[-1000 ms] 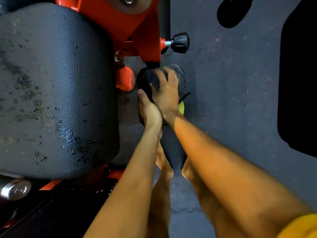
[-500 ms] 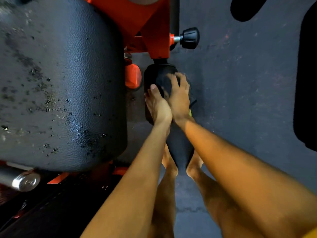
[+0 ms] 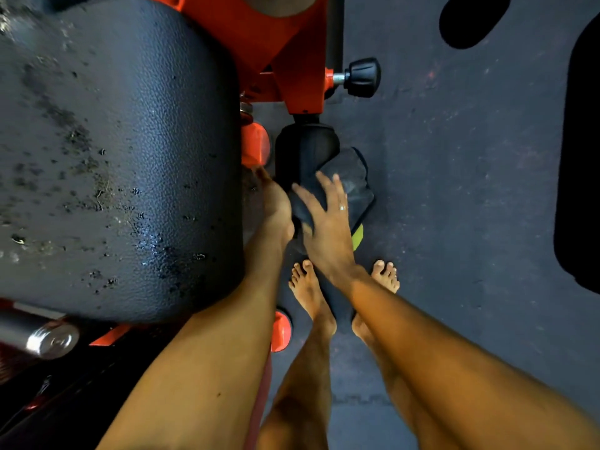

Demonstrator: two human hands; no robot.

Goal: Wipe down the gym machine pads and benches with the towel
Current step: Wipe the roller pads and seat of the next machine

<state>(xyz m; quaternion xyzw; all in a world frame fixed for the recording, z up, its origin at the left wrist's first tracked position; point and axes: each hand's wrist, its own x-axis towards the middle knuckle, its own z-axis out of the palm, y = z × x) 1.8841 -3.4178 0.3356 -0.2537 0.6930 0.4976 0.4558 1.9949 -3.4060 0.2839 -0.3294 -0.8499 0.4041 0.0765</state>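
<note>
The right hand [image 3: 328, 222], seen from the head camera looking straight down, lies with its fingers spread and fairly straight, flat on a dark grey towel [image 3: 354, 186]. A ring shows on one finger. The towel is draped over the right side of a black roller pad [image 3: 305, 147], about midway along it, with a folded bulge hanging off the pad's right edge and a yellow-green strip showing below the palm. The left hand [image 3: 276, 206] rests against the left side of the same roller pad, just beside the right hand; whether its fingers are curled or straight cannot be told, as they are blurred and partly hidden. The roller pad runs from an orange machine frame [image 3: 276, 43] at the top down between two bare feet [image 3: 308, 287] on the dark rubber floor [image 3: 454, 222]. A black knob [image 3: 362, 77] sticks out from the frame's right side. A large black seat pad [image 3: 113, 157], speckled with wet marks, fills the left, with a chrome bar end [image 3: 52, 341] below its lower edge.
</note>
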